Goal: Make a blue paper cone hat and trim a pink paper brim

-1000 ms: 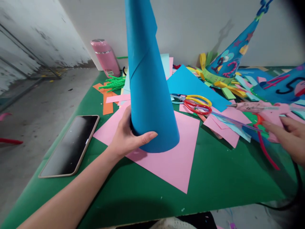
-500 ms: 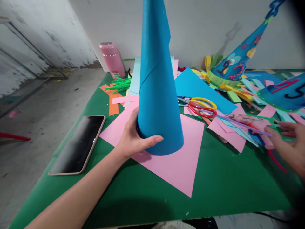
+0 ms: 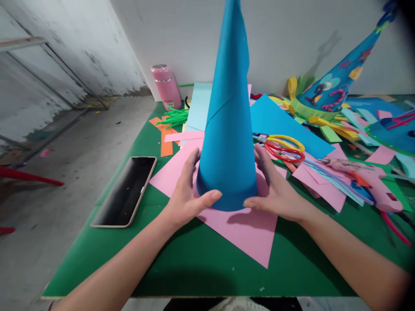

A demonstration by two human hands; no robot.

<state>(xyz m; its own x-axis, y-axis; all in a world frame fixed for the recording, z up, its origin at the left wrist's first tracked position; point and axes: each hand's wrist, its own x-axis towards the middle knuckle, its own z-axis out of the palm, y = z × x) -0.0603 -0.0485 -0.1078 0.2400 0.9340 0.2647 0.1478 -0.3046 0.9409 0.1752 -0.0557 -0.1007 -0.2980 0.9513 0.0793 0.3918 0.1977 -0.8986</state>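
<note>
A tall blue paper cone (image 3: pixel 227 142) stands upright over a sheet of pink paper (image 3: pixel 240 233), its slanted seam facing me. My left hand (image 3: pixel 191 192) cups the lower left of the cone, thumb across its front near the bottom rim. On the opposite side, my right hand (image 3: pixel 275 188) clasps the lower right, with the thumb tip at the rim. The far fingers of both hands curve around the sides and are partly hidden. Right of the cone lie scissors (image 3: pixel 285 147) with yellow and red handles, and a pink glue gun (image 3: pixel 366 177).
A phone (image 3: pixel 126 192) lies left of the pink sheet on the green table (image 3: pixel 145 268). Behind are a pink bottle (image 3: pixel 167 88), green pipe cleaners (image 3: pixel 175 116) and blue card (image 3: pixel 285 121). A decorated cone hat (image 3: pixel 337 86) stands at the back right among paper strips.
My right hand has come from the glue gun area at the right to the cone's right side. My left hand stays at the cone's base. The whole view has shifted slightly.
</note>
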